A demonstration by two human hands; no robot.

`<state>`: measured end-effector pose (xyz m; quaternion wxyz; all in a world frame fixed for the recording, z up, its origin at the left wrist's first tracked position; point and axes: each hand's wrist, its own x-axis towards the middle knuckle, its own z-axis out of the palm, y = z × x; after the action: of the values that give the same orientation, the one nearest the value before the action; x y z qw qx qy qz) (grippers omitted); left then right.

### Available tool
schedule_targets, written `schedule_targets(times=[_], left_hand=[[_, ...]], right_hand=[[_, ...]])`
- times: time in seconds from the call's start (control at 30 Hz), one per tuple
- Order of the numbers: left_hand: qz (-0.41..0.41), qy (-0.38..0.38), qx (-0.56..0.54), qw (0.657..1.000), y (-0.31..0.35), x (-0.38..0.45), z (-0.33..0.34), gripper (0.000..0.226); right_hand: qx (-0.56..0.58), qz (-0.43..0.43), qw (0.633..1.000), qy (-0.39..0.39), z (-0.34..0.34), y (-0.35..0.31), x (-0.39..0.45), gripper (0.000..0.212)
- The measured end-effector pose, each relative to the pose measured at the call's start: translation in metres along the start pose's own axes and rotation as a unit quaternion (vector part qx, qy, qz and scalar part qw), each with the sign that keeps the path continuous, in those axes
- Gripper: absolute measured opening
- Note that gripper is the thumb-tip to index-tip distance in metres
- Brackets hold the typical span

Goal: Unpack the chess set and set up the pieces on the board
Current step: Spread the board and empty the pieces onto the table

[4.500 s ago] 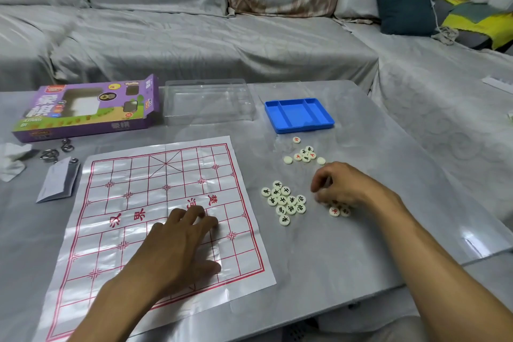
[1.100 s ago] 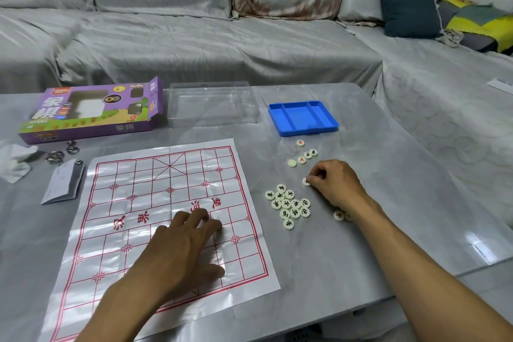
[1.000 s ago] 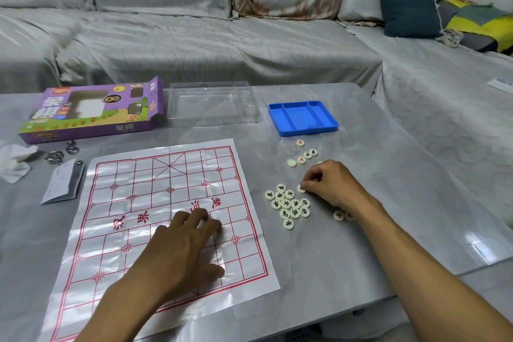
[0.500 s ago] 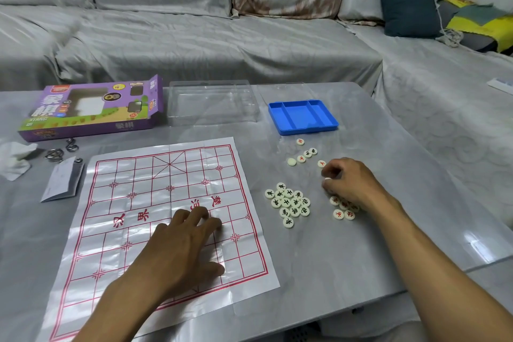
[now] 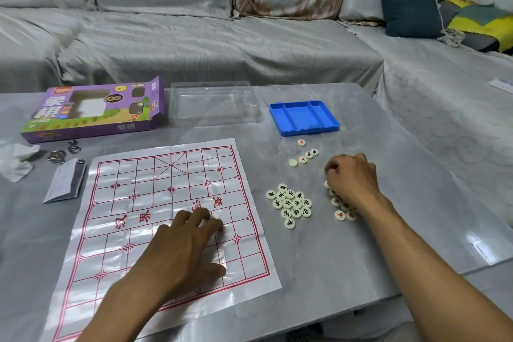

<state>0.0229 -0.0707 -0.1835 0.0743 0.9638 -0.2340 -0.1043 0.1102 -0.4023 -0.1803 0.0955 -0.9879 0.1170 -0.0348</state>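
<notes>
On the grey bench point(image 5: 319, 258), from the head view: paper board point(image 5: 155, 197) spread flat, taken as landmark. Resting on its near half, left hand point(image 5: 180, 253), fingers loosely spread, grasping nothing. Right of the board, a cluster of black-marked pieces point(image 5: 290, 204); further right, right hand point(image 5: 351, 179), fingers curled down over red-marked pieces point(image 5: 344, 214); cannot tell whether one is pinched. Beyond those, a few loose pieces point(image 5: 304, 154), then blue tray point(image 5: 304, 130). Behind the board, clear lid point(image 5: 215, 104) and purple box point(image 5: 94, 111). Left of the board, folded leaflet point(image 5: 65, 183) and metal rings point(image 5: 59, 153).
</notes>
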Motion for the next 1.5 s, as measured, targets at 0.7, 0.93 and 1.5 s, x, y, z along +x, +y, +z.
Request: schedule_targets(times=[0.7, 0.93, 1.5], left_hand=[[-0.001, -0.001, 0.007, 1.000, 0.001, 0.000, -0.001, 0.069], [-0.002, -0.002, 0.006, 1.000, 0.001, -0.001, -0.002, 0.069], [-0.005, -0.009, 0.007, 1.000, 0.000, 0.000, -0.001, 0.071]], right_hand=[[0.022, -0.041, 0.999, 0.001, 0.004, -0.023, 0.001, 0.038], [0.031, -0.155, 0.985, -0.063, 0.016, -0.027, 0.001, 0.022], [0.142, -0.029, 0.989, -0.015, 0.014, -0.012, 0.002, 0.009]])
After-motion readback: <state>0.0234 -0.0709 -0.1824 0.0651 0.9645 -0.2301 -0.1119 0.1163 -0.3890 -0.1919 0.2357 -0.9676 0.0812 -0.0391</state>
